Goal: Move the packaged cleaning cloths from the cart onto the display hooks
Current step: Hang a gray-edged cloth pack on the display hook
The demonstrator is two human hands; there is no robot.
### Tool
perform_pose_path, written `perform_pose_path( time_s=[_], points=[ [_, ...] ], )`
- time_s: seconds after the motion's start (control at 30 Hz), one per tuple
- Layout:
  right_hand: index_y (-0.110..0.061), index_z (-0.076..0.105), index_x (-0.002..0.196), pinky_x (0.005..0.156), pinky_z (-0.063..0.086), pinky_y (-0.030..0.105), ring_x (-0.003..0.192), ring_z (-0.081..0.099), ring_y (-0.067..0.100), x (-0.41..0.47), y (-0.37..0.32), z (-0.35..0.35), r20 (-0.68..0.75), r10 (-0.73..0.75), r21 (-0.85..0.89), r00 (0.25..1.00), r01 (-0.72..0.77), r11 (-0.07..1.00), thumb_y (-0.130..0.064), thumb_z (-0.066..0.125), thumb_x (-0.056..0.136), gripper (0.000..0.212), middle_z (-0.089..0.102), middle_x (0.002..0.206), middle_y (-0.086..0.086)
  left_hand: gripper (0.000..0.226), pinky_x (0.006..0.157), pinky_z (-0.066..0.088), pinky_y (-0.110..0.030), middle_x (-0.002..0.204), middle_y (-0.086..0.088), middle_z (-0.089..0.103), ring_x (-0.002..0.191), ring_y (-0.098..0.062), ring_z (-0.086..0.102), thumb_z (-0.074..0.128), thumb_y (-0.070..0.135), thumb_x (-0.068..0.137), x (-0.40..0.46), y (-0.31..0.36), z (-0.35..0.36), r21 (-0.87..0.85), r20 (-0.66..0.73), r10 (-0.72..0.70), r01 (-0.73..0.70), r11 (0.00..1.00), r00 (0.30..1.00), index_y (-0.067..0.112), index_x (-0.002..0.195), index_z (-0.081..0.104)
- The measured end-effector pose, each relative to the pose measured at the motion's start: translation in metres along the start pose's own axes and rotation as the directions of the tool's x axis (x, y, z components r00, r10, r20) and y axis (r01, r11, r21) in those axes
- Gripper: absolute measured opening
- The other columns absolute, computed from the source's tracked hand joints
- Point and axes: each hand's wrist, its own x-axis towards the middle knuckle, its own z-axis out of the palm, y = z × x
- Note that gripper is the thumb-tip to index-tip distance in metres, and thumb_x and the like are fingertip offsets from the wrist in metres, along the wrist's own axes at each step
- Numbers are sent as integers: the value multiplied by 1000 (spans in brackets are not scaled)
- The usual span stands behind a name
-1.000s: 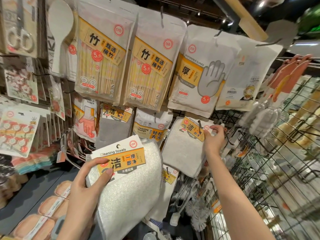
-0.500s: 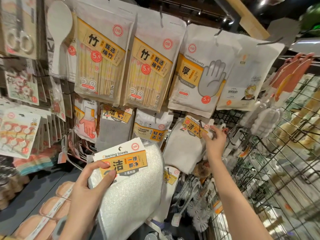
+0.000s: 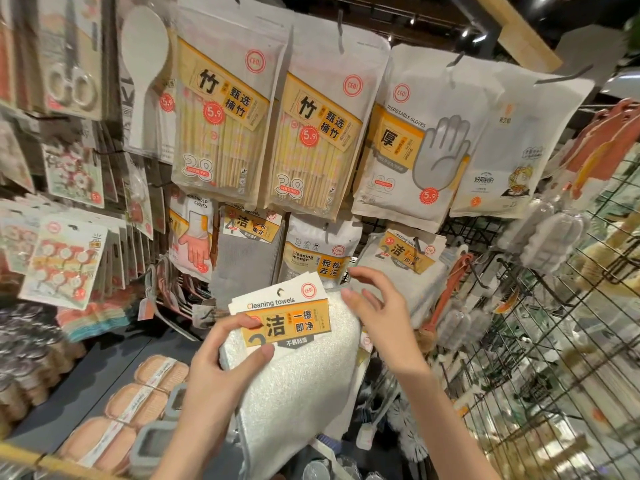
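- The left hand [image 3: 211,382] has its grip on a pack of cleaning cloths [image 3: 294,362], thumb across the yellow label and fingers behind the white cloth, holding it up in front of the display.
- The right hand [image 3: 381,313] has come back from the hanging packs on the right, where it was reaching half a second ago. Now its grip is loose and holds nothing: the fingers are spread and slightly curled, the fingertips just at the top right corner of the held pack.
- Judging from this, the right hand is about to take the card header [image 3: 277,299] by its punched hole [image 3: 280,291] so the pack can be threaded on.
- The matching packs [image 3: 405,261] already hang just to the right and a little farther away; their hook [image 3: 417,242] looks like the likely target.
- So the pack is off the cart but not yet hung; it sits near the middle, below the row of chopstick bags [image 3: 221,123] and the disposable gloves bag [image 3: 415,140].
- A grey cloth pack [image 3: 246,258] and a sponge pack [image 3: 315,254] hang behind it, and a wire rack [image 3: 554,358] stands to the right.
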Motion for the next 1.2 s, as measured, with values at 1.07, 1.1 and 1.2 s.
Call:
perform_pose_path(
  time_s=[1.07,1.1,1.2],
  points=[
    [-41,54,103,83,52,19,96,58,-7,-12,-18,31,-134,-15,103,991,29,994,4,69,77,54,61,100,-15,41,91,49,-53,108,13,67,106,-20,63,82,35,66,1,-2,5,-37,-76,-18,15,999,997,41,102,62],
    [-41,53,104,80,51,15,94,57,-9,-10,-18,27,-158,-17,109,987,34,993,3,68,78,54,60,101,-15,41,88,50,-56,108,16,66,105,-23,63,83,37,66,1,-2,4,-49,-78,-39,35,998,996,42,101,62],
    [-37,51,108,79,50,12,93,57,-9,-3,-17,13,-233,-21,126,972,52,991,2,68,80,51,57,103,-13,46,90,49,-55,107,17,65,107,-25,61,83,40,61,0,-4,3,-66,-89,-45,39,997,995,38,102,62]
  ],
)
